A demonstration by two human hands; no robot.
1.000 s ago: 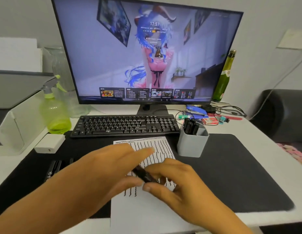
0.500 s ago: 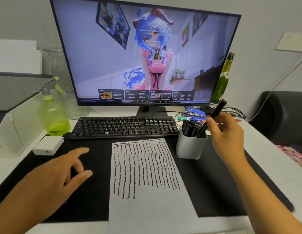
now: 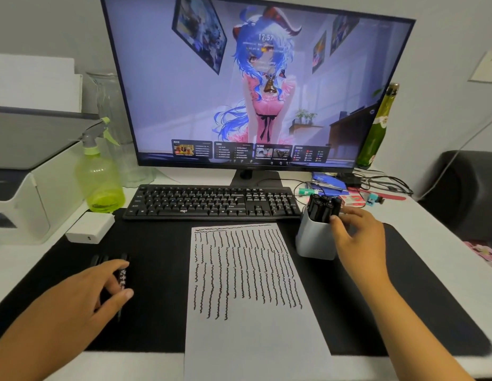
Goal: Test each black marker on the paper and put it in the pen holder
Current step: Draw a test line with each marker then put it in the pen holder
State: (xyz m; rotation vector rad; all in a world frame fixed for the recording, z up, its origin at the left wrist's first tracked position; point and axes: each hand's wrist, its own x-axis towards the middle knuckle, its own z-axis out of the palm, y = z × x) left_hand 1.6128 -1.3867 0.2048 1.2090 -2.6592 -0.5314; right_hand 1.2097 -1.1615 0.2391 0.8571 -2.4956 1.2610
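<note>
Black markers (image 3: 323,207) stand bunched in the pen holder (image 3: 316,240) — more lie on the mat (image 3: 156,270) at left.
Your right hand (image 3: 357,232) hovers beside the holder, fingers loose, gripping nothing; your left hand (image 3: 96,287) pinches a loose marker (image 3: 123,273) — the paper (image 3: 247,270) lies between them.

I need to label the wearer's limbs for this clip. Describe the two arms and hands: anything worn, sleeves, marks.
Both forearms are bare right to the bottom edge of the picture; no sleeve shows. The left hand and the right hand wear no gloves, and no ring, watch, bracelet or marking is visible on either. The nails that show are short and unpainted.
</note>
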